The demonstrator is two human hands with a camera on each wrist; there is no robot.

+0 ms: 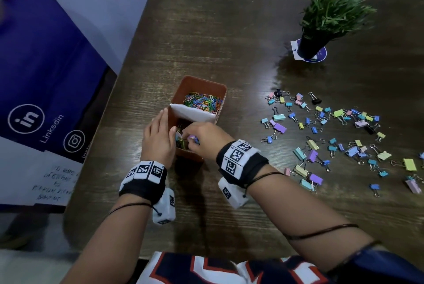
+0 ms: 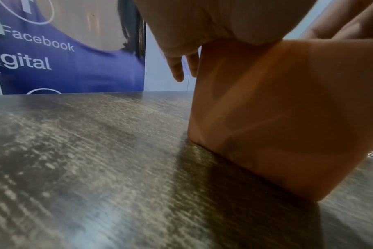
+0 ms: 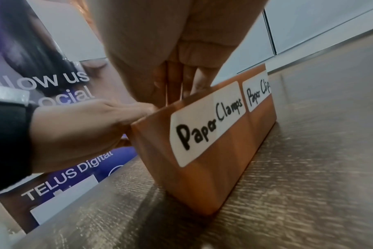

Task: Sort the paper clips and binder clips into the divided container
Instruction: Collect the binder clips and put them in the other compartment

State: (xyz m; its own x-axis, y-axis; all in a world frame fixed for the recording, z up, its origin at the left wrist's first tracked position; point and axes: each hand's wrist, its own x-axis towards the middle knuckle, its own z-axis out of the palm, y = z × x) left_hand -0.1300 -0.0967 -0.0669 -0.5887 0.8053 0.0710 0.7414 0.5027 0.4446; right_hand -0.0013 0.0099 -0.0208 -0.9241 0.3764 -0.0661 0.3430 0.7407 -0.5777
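An orange-brown divided container (image 1: 221, 91) stands on the dark wooden table. Its far compartment holds several coloured paper clips (image 1: 203, 102), behind a white divider (image 1: 195, 113). My left hand (image 1: 158, 132) lies flat against the container's left wall (image 2: 277, 118), fingers (image 2: 177, 70) straight. My right hand (image 1: 195, 135) hovers over the near compartment, labelled "Paper Clamps" (image 3: 209, 121), and pinches a purple binder clip (image 1: 193, 138). Its fingers (image 3: 175, 87) dip past the rim. What lies in the near compartment is mostly hidden. Several pastel binder clips (image 1: 344, 137) are scattered to the right.
A potted green plant (image 1: 330, 20) stands on a coaster at the far right. A blue banner (image 1: 46, 77) hangs beyond the table's left edge, with a handwritten sheet (image 1: 57, 182) below it. Bare tabletop lies between container and plant.
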